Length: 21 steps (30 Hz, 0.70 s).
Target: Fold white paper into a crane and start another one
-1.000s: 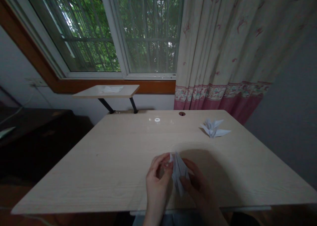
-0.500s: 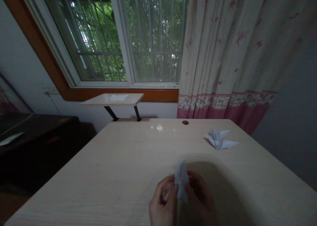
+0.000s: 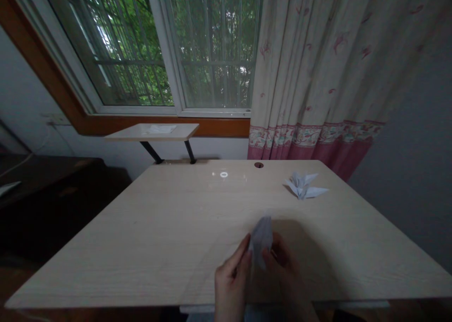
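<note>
Both of my hands hold a small folded white paper piece [image 3: 262, 239] upright just above the near edge of the light wooden table [image 3: 158, 232]. My left hand [image 3: 231, 279] pinches its left side with fingers pressed together. My right hand [image 3: 286, 275] grips the paper's right side, fingers curled round it. A finished white paper crane [image 3: 304, 185] lies on the table at the far right, well apart from my hands.
A small cable hole [image 3: 259, 165] sits at the table's back edge. Behind it a raised shelf [image 3: 151, 132] carries a white sheet. A window and a floral curtain [image 3: 318, 68] fill the back wall. Dark furniture [image 3: 42, 190] stands to the left.
The folded paper has been turned upright and narrowed between my fingers; my hands have drawn closer together. The view shifted slightly; the crane has not moved.
</note>
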### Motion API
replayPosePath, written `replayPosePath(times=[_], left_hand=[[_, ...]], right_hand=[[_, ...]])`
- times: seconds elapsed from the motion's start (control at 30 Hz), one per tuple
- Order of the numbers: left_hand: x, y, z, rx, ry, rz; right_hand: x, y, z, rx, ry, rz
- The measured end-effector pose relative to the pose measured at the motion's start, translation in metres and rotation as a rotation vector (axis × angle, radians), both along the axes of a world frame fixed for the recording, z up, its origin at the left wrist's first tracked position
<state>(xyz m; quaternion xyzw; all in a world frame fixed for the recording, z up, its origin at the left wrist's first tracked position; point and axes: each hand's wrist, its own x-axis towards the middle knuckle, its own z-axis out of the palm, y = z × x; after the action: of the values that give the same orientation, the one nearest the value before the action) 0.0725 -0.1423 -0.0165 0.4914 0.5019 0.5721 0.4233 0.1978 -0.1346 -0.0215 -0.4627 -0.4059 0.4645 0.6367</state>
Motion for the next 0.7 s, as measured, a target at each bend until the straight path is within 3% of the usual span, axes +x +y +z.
replayPosePath(times=[0.2, 0.4, 0.57, 0.7], left_hand=[[0.007, -0.007, 0.0, 0.174, 0.138, 0.128], [0.01, -0.007, 0.011, 0.405, 0.216, 0.1], [0.012, -0.008, 0.007, 0.516, 0.257, 0.149], [0.006, -0.007, 0.004, 0.48, 0.291, 0.181]], right_hand=[[0.001, -0.008, 0.002, 0.058, 0.018, 0.043], [0.002, -0.012, 0.005, 0.065, -0.082, -0.212], [0.005, -0.013, 0.009, 0.078, -0.061, -0.141], [0.009, -0.014, 0.013, 0.058, 0.062, -0.094]])
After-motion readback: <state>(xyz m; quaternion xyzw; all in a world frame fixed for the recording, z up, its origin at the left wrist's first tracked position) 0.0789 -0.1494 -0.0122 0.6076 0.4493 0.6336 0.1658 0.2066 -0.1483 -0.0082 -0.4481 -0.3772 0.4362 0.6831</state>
